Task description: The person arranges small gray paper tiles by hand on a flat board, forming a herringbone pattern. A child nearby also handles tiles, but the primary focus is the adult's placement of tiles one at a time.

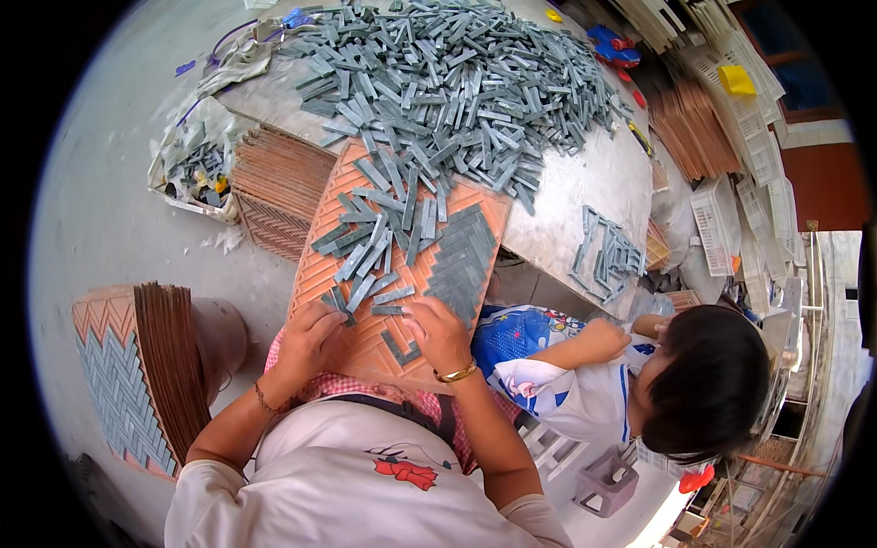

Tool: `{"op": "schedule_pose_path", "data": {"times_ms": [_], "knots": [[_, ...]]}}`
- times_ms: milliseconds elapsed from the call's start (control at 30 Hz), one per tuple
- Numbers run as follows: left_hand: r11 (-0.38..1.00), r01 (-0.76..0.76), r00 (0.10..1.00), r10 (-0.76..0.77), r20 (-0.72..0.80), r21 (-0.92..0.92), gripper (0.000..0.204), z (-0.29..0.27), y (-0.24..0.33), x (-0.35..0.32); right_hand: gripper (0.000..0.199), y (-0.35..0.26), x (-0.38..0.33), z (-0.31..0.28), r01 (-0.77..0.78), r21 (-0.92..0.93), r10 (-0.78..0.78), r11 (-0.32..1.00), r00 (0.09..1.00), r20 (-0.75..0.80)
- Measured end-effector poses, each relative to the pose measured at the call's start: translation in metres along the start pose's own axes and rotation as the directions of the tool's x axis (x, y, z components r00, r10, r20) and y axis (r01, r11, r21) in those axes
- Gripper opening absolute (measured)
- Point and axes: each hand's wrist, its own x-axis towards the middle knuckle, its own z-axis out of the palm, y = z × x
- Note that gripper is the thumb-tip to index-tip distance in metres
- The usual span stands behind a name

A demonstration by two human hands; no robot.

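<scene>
A terracotta-coloured board (pixel 315 265) with herringbone grooves rests on my lap and leans against the table. On its right side, grey stone strips lie fitted in a herringbone pattern (pixel 461 260). Loose strips (pixel 388 205) are heaped over its upper middle. My left hand (pixel 315 340) is closed at the board's lower left, its fingertips on a short grey strip (pixel 342 303). The thumb and fingers of my right hand (pixel 440 335) pinch the end of another strip (pixel 387 310). Below that hand, a few strips (pixel 398 349) form an angled shape in the grooves.
A big pile of grey strips (pixel 457 82) covers the table (pixel 585 173). Stacked boards stand below the table (pixel 279 173) and at the left (pixel 164 365). A child (pixel 585 365) sits close on my right, beside a small strip cluster (pixel 607 256). A plastic stool (pixel 607 479) stands behind.
</scene>
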Motion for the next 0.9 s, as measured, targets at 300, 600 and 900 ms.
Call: {"op": "schedule_pose_path", "data": {"times_ms": [300,600,900], "knots": [[0.982,-0.030,0.991,0.004,0.136,0.185,0.044,-0.014,-0.003,0.022,0.031,-0.002,0.016,0.014,0.080,-0.075,-0.067,0.994,0.986,0.155],[0.980,-0.045,0.974,0.000,0.225,0.193,0.048,-0.011,-0.019,0.025,0.036,-0.013,-0.017,0.024,-0.311,-0.015,0.307,0.950,0.928,0.211],[0.998,-0.052,0.975,0.055,0.213,-0.021,0.029,-0.013,-0.032,0.026,0.034,-0.008,0.005,0.011,-0.011,0.026,0.003,1.000,0.955,0.298]]}}
